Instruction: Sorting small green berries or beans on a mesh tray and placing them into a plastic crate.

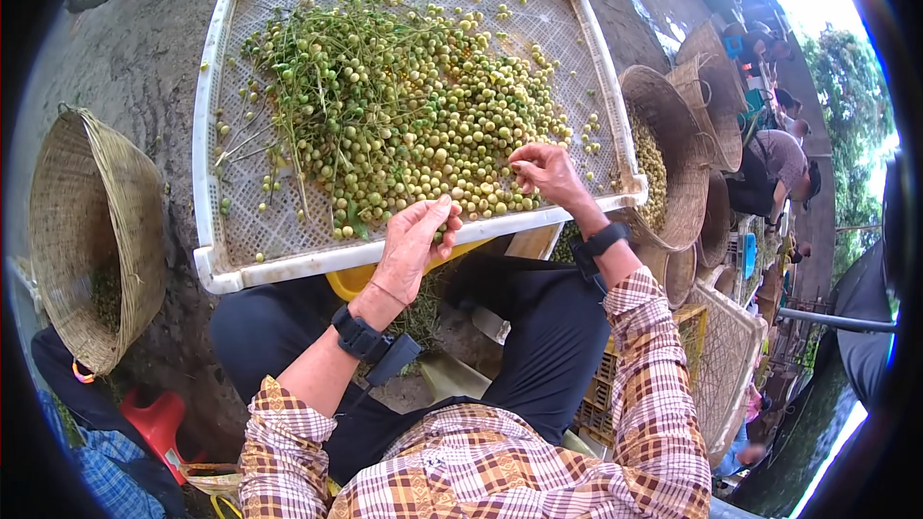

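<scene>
A white plastic mesh tray [256,265] lies before me, heaped with small round yellow-green fruits [461,137]. Thin green stems [324,65] are tangled through the heap, thickest on its left side. My left hand [411,245] is over the tray's near rim, with a small green fruit [438,236] between its thumb and fingers. Farther right, my right hand [548,174] hovers at the near right edge of the heap. Its thumb and fingertips are pinched together, and whether anything is between them is hidden. Both wrists wear black straps.
A woven basket [137,180] stands at the left, near a red plastic stool [155,425]. Beyond the tray's right edge, a large basket [678,151] holds more fruits [649,173]. A mesh tray [728,360] leans at lower right. Another person [779,166] bends over farther right.
</scene>
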Available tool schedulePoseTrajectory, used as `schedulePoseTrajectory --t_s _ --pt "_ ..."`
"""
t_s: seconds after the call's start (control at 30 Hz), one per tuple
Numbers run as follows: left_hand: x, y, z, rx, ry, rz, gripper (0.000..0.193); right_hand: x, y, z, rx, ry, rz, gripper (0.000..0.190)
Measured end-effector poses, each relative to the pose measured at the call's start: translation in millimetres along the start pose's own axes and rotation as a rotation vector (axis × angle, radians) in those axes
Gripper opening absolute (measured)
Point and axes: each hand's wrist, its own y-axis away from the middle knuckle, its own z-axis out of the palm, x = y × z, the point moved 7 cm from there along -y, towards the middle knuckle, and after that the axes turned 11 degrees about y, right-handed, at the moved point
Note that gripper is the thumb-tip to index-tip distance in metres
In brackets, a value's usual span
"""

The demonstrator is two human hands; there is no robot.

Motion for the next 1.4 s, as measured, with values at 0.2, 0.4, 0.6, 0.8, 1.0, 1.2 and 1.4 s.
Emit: schedulePoseTrajectory --t_s 0.2,0.4,0.6,0.8,1.0,1.2,1.4 --pt "2 1 3 0.001 -0.006 0.000 0.023 -27 -6 15 0.213 0.811 -0.465 0.008" --pt "2 1 4 0.004 0.021 0.016 0.024 -12 1 6 0.088 0.630 -0.360 0.008" --pt "3 2 -2 0.002 0.030 0.021 0.023 5 17 0 0.025 -0.679 0.088 0.021" --pt "1 1 -1 -0.001 0.022 -0.006 0.023 -14 -4 10 0.104 0.226 -0.122 0.011" --pt "-3 -2 -3 0.037 0.046 -0.035 0.023 -28 -14 19 0.125 0.561 -0.268 0.014" --pt "-15 -11 -7 0.000 0.138 -0.084 0.027 -59 12 9 0.048 0.309 -0.267 0.010" --pt "-26 -15 -7 -0.062 0.319 -0.095 0.034 -149 89 72 0.067 0.375 -0.675 0.016"
